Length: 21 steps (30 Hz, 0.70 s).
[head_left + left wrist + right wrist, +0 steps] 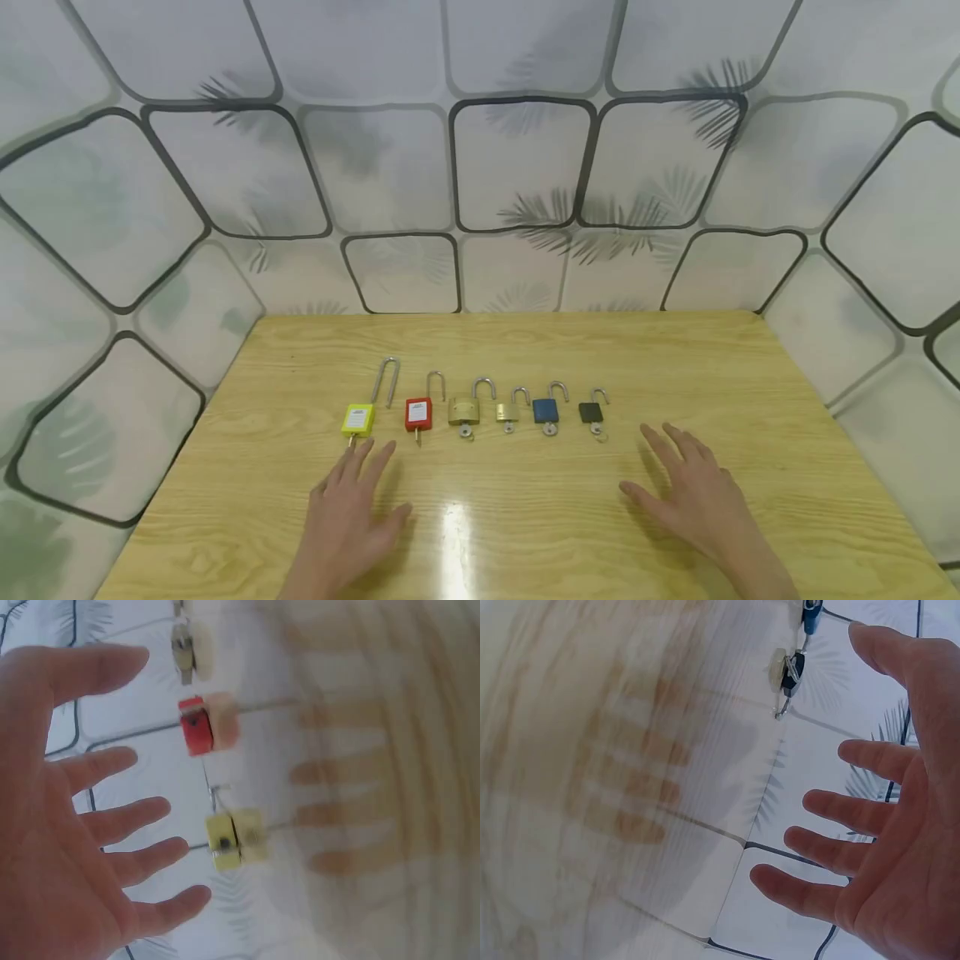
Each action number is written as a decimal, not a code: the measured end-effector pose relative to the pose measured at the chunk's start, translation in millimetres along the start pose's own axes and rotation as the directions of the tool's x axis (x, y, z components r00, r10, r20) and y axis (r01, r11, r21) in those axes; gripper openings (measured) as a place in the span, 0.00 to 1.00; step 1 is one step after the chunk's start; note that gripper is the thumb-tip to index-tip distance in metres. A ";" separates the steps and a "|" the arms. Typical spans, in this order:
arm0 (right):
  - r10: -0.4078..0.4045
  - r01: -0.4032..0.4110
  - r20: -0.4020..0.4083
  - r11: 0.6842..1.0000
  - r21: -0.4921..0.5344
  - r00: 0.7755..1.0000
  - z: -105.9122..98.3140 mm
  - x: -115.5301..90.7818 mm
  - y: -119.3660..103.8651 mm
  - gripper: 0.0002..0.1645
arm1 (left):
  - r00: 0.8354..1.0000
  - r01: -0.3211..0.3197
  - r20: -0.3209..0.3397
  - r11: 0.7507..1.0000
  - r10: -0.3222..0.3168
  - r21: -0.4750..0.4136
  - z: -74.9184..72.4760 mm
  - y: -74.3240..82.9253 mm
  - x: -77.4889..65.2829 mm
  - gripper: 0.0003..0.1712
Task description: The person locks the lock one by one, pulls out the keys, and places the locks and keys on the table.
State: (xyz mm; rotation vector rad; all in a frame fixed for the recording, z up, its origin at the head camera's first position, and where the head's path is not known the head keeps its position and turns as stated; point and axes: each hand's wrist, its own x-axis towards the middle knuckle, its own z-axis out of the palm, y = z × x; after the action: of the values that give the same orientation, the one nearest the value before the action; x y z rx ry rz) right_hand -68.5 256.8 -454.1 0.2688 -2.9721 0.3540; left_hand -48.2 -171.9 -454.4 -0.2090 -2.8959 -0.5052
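A row of several padlocks lies across the wooden table, each with a key in it and its shackle swung or pulled out. From left to right in the head view come a yellow padlock (357, 420), a red padlock (418, 413), a large brass padlock (463, 410), a small brass padlock (507, 412), a blue padlock (545, 410) and a black padlock (590, 412). My left hand (347, 517) hovers in front of the yellow and red ones, fingers spread, holding nothing. To the right of the black padlock, my right hand (693, 500) is spread too, its palm bare.
The glossy wooden table (562, 533) carries a bright light reflection near its front. Behind it and along both sides stands a pale wall covering (517, 167) with dark rounded outlines and leaf prints.
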 end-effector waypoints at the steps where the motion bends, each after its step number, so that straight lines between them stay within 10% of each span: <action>1: 0.002 -0.002 0.005 1.000 0.003 1.000 -0.1 -0.3 0.6 0.50 | 1.000 -0.003 -0.005 1.000 0.003 -0.031 0.3 2.4 1.2 0.43; 21: 0.039 -0.041 0.057 0.998 0.043 0.998 -8.5 -1.5 5.4 0.51 | 0.965 -0.225 0.102 0.962 0.241 -0.153 32.2 56.5 44.6 0.39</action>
State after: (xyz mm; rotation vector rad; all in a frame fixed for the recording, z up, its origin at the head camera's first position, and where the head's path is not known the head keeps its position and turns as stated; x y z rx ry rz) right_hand -67.1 264.3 -447.4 0.2283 -3.0314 0.4244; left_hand -87.2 -103.4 -456.5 -0.6142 -2.8961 -0.6739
